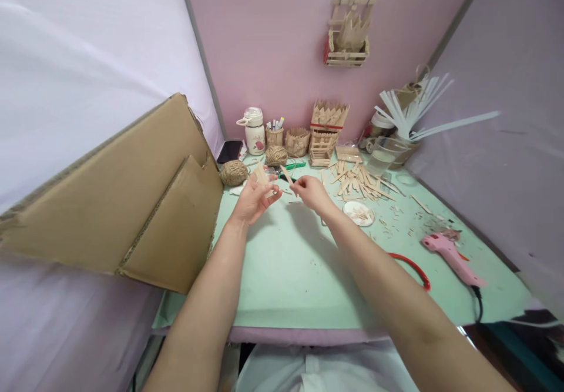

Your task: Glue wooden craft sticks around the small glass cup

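Above the pale green table, my left hand (257, 197) is closed around a few flat wooden craft sticks (261, 174), which stick up past the fingers. To its right, my right hand (308, 191) pinches a single wooden craft stick (287, 175) that slants up to the left. The two hands are apart. Just behind them lie green-handled scissors (296, 166) and two balls of jute twine, one (234, 173) at the left and one (276, 156) farther back. A loose heap of craft sticks (359, 180) spreads beyond my right hand.
A white dish (358, 213) of small wood bits sits right of my right forearm. A pink glue gun (453, 257) with a black cord lies at the right. A cardboard panel (132, 198) stands at the left. White glue sticks (409, 110) fan from a container at the back right.
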A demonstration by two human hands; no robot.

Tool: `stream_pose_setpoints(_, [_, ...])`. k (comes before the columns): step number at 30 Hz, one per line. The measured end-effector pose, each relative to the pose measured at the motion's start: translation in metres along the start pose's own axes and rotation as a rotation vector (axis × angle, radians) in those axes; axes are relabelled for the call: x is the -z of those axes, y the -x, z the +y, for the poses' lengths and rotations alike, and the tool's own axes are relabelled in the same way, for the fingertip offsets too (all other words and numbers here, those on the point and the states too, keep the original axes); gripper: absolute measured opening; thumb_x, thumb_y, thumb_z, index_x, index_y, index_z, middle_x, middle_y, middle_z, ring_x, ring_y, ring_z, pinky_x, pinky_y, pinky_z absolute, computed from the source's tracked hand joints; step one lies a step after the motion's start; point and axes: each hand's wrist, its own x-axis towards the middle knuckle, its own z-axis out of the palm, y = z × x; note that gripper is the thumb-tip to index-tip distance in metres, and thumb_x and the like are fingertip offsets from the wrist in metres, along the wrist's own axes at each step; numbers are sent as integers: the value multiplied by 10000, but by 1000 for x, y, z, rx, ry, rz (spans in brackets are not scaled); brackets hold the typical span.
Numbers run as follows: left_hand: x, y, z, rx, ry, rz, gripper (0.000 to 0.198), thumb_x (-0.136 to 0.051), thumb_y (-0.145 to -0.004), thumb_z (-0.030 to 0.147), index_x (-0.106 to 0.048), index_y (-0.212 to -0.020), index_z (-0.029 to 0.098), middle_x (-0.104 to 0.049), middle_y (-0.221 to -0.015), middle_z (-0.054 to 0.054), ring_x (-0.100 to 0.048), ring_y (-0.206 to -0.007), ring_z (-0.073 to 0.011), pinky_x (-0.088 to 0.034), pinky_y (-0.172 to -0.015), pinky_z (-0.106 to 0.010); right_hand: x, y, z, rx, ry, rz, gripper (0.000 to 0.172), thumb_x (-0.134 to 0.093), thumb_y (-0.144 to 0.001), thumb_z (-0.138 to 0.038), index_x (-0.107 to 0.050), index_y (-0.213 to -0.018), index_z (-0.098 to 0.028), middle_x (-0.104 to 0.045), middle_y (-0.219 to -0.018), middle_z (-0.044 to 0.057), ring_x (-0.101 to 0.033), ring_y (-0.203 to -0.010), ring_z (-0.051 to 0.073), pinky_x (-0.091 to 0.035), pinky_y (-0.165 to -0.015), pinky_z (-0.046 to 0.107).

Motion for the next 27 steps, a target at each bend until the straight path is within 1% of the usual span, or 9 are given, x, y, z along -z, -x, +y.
stream_pose_setpoints(2, [-2, 0, -2, 10, -24, -11, 540, -806, -651, 220, -515, -1103, 274, -608, -1013, 30, -598, -710, -54, -517, -820, -319, 6, 17, -5, 25, -122, 26, 171, -539, -808, -368, -576, -745, -213, -631, -650, 8, -566, -600, 149, -439, -567, 267])
stream_pose_setpoints(4, [-5, 1, -5, 23, -51, -17, 558, -807, -646, 208, -504, -1111, 262, -598, -1005, 27, -604, -702, -55, -514, -821, -331, 6, 36, -9, 40, -306, 39, 188, -538, -795, -396, -567, -815, -211, -626, -680, 0, -540, -583, 134, -429, -542, 254])
stream_pose_setpoints(6, [-7, 1, -9, 41, -75, -28, 600, -815, -637, 205, -488, -1137, 255, -590, -1005, 22, -620, -722, -69, -511, -828, -350, 1, 52, -11, 33, -514, 39, 203, -597, -746, -399, -565, -811, -210, -608, -672, -13, -512, -573, 122, -409, -535, 248])
stream_pose_setpoints(8, [-8, 1, -14, 54, -94, -44, 642, -825, -628, 209, -472, -1162, 253, -585, -1014, 15, -636, -763, -92, -510, -834, -366, -5, 62, -10, 9, -645, 41, 221, -643, -703, -396, -573, -788, -205, -592, -651, -23, -490, -565, 116, -392, -536, 248])
stream_pose_setpoints(11, [-9, 1, -19, 77, -104, -72, 672, -837, -617, 215, -461, -1173, 257, -586, -1022, 11, -642, -838, -125, -505, -827, -357, -12, 66, -5, -20, -658, 77, 225, -654, -681, -395, -581, -771, -202, -593, -642, -23, -495, -576, 122, -403, -560, 261])
stream_pose_setpoints(14, [-11, 1, -23, 112, -95, -92, 678, -843, -607, 208, -466, -1168, 259, -596, -993, 15, -627, -875, -129, -489, -818, -321, -13, 66, -1, -36, -649, 113, 215, -657, -678, -386, -591, -768, -203, -612, -658, -13, -518, -608, 136, -430, -601, 276])
stream_pose_setpoints(19, [-15, 2, -27, 118, -107, -119, 640, -850, -586, 222, -498, -1120, 227, -604, -919, 14, -583, -775, -108, -436, -704, -253, -12, 70, -1, -42, -629, 133, 186, -644, -698, -374, -617, -761, -201, -648, -699, 2, -551, -657, 149, -466, -690, 302])
stream_pose_setpoints(21, [-16, 2, -28, 110, -118, -111, 623, -853, -577, 234, -509, -1097, 217, -601, -912, 13, -570, -760, -109, -424, -699, -253, -12, 72, -3, -38, -621, 137, 179, -645, -702, -372, -624, -754, -202, -660, -711, 7, -562, -672, 156, -473, -711, 311])
stream_pose_setpoints(27, [-18, 1, -28, 106, -151, -68, 619, -859, -558, 257, -505, -1063, 203, -600, -950, -8, -574, -823, -132, -419, -730, -264, -12, 74, -6, -29, -606, 140, 177, -654, -708, -369, -636, -745, -197, -666, -724, 10, -568, -675, 155, -469, -718, 310])
